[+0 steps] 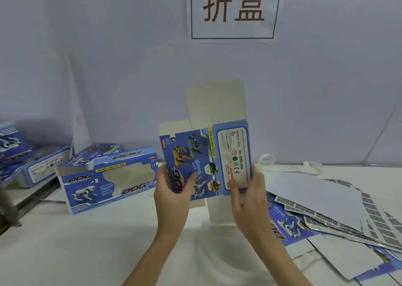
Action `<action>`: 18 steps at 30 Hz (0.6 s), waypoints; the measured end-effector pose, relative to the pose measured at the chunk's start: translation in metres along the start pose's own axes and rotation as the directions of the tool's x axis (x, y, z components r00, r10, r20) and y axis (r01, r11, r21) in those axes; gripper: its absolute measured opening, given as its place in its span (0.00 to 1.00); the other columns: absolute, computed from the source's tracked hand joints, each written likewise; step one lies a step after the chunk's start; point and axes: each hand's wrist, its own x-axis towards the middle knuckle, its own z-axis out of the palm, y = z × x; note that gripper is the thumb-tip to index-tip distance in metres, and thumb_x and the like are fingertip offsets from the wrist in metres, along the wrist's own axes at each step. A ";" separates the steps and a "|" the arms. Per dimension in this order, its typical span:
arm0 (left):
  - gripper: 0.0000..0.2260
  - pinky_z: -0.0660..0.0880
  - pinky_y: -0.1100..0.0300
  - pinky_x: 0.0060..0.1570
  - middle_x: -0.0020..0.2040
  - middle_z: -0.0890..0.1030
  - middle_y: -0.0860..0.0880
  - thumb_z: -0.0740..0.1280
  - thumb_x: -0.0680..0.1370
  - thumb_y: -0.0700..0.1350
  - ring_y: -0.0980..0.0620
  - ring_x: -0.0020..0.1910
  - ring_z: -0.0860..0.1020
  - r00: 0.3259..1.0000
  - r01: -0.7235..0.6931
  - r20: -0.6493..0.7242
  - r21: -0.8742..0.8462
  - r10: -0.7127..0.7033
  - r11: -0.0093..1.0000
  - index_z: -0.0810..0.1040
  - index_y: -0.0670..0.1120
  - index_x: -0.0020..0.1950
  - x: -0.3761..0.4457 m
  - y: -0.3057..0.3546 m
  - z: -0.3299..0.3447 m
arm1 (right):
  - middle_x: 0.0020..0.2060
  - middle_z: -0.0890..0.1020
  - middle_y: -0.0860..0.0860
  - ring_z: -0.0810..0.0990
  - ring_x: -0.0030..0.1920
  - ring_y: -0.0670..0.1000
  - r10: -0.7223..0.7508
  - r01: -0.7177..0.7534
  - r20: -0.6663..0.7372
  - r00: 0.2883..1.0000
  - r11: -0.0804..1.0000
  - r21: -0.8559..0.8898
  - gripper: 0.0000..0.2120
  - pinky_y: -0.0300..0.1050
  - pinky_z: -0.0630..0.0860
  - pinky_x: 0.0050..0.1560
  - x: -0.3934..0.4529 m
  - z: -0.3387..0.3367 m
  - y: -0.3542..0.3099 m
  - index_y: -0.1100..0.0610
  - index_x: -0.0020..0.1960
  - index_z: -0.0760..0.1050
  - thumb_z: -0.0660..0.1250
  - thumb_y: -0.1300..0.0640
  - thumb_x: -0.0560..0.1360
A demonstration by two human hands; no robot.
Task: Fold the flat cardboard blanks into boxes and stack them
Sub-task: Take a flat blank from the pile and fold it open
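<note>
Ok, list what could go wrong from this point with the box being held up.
1. Both hands, left and right, pinch only the lower edges of the blank; its tall top flap hangs free and could crease the wrong way.
2. The bottom flap hangs down towards the table; lowering the blank may crush it.
3. The pile of flat blanks lies fanned out beside the right forearm, so a sweep could scatter it.

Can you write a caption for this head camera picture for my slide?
Two hands, left and right, hold a flat blue box blank upright over the table.
</note>
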 end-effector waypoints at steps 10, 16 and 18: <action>0.17 0.82 0.56 0.56 0.64 0.83 0.51 0.58 0.87 0.59 0.46 0.62 0.83 0.931 -0.159 0.315 -0.110 0.186 0.981 0.75 0.55 0.72 -0.030 0.030 0.013 | 0.76 0.67 0.30 0.67 0.76 0.36 0.099 -0.326 0.421 0.902 0.796 0.510 0.46 0.29 0.73 0.65 -0.024 -0.004 -0.052 0.29 0.81 0.50 0.70 0.25 0.70; 0.15 0.74 0.62 0.68 0.72 0.76 0.58 0.62 0.87 0.48 0.51 0.75 0.71 0.820 -0.265 0.536 0.044 0.201 0.963 0.80 0.54 0.72 -0.028 0.025 0.016 | 0.60 0.86 0.50 0.85 0.59 0.56 0.197 -0.263 0.174 0.965 0.726 0.635 0.14 0.49 0.85 0.52 -0.010 -0.022 -0.048 0.47 0.68 0.76 0.62 0.58 0.85; 0.15 0.73 0.67 0.66 0.74 0.71 0.60 0.67 0.84 0.48 0.55 0.77 0.68 0.833 -0.286 0.526 0.146 0.170 0.947 0.79 0.56 0.72 -0.025 0.019 0.014 | 0.58 0.87 0.48 0.86 0.57 0.56 0.270 -0.303 0.145 0.952 0.748 0.590 0.18 0.55 0.85 0.52 -0.005 -0.025 -0.042 0.45 0.65 0.78 0.58 0.64 0.87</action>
